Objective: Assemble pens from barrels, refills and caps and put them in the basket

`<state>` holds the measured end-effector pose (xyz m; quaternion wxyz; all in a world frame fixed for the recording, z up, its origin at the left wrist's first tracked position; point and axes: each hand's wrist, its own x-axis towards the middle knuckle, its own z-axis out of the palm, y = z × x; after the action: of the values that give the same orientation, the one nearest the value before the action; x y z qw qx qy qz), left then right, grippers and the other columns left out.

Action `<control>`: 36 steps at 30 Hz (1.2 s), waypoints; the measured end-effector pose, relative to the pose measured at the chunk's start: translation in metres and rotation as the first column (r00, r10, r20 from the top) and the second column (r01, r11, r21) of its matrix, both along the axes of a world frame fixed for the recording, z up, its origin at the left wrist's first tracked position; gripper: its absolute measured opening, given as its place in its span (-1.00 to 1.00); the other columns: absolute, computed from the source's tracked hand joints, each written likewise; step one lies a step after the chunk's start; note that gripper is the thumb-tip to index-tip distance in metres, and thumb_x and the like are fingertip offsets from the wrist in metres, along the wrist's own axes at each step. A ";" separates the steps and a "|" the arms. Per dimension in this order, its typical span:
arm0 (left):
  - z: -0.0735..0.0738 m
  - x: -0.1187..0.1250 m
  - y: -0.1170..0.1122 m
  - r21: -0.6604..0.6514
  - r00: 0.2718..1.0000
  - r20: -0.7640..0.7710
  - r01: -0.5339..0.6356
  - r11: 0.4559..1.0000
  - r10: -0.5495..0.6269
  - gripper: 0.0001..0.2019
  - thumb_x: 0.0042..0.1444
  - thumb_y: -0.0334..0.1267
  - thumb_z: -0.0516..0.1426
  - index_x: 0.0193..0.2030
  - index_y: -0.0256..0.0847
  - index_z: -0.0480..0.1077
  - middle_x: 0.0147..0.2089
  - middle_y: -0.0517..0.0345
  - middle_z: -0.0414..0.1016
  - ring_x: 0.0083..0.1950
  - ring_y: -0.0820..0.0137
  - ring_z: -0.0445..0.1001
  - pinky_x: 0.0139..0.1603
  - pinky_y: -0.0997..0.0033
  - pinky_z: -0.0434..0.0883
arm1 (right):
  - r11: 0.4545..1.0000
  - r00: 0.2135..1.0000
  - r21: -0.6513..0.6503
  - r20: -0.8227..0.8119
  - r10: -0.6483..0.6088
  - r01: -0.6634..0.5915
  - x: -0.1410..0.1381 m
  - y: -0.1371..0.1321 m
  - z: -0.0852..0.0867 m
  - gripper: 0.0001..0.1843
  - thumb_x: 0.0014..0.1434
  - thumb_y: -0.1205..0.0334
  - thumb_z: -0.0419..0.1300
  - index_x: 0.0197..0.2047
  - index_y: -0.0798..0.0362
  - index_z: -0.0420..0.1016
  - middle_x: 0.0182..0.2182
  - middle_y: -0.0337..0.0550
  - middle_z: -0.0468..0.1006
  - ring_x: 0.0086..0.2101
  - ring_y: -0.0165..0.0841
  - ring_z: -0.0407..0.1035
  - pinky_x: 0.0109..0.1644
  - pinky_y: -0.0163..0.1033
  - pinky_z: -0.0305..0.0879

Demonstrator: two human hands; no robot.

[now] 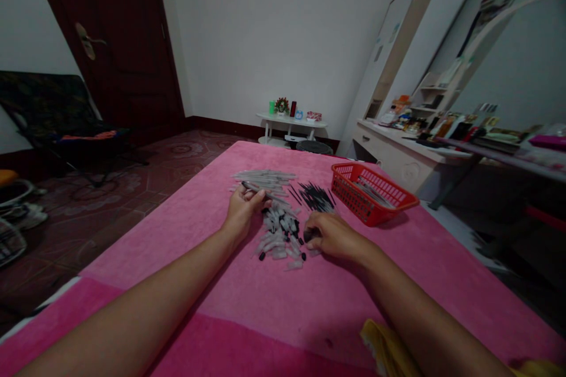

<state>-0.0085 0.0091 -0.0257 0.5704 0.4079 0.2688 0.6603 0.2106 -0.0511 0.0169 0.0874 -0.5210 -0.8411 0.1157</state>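
Observation:
My left hand point(242, 210) is closed around a pen point(255, 189) with a dark end, held above the left side of the parts. My right hand point(332, 235) is pinched at the right edge of the heap of caps; a small dark piece shows at its fingertips, too blurred to name. Clear pen caps point(277, 247) and small black plugs lie heaped between my hands. Beyond the left hand lie clear pen barrels point(265, 175) in a row. Black-tipped refills point(316, 195) are spread beyond the right hand.
A red plastic basket point(360, 205) holding several pens stands to the right on the pink cloth point(212, 300). Yellow fabric point(387, 347) lies by my right forearm. Past the cloth are a low white table point(292, 121), a dresser point(398, 150) and a folding chair point(53, 112).

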 end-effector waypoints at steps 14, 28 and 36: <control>0.007 0.003 -0.006 -0.076 0.994 0.064 0.090 0.993 -0.085 -0.56 -0.25 -0.27 0.41 -0.29 -0.25 0.28 -0.44 0.25 0.47 -0.38 0.45 0.53 -0.26 0.39 0.54 | 0.948 0.375 -0.269 -0.872 -0.314 0.167 -0.023 0.007 -0.010 -0.71 -0.14 0.14 0.32 -0.38 0.07 0.36 -0.49 -0.22 0.50 -0.50 -0.38 0.40 -0.46 -0.31 0.30; 0.012 0.006 -0.012 -0.109 0.992 0.054 0.121 0.987 -0.115 -0.53 -0.29 -0.25 0.42 -0.30 -0.25 0.27 -0.42 0.24 0.50 -0.38 0.40 0.55 -0.30 0.40 0.53 | 0.958 0.344 -0.210 -0.900 -0.268 0.195 -0.025 0.008 -0.015 -0.70 -0.15 0.12 0.36 -0.35 0.10 0.49 -0.42 -0.13 0.57 -0.39 -0.27 0.48 -0.28 -0.19 0.42; 0.011 0.008 -0.014 -0.136 0.990 0.063 0.136 0.981 -0.129 -0.54 -0.28 -0.28 0.41 -0.32 -0.22 0.24 -0.44 0.27 0.48 -0.40 0.40 0.56 -0.35 0.44 0.51 | 0.950 0.522 0.007 -0.837 -0.165 0.313 -0.024 0.010 -0.018 -0.85 -0.06 0.21 0.25 -0.37 0.07 0.50 -0.41 -0.13 0.56 -0.35 -0.27 0.44 -0.26 -0.21 0.38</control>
<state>-0.0004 -0.0044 -0.0149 0.6472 0.3661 0.2711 0.6112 0.1866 -0.0411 -0.0008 0.5275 -0.5072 -0.6271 0.2669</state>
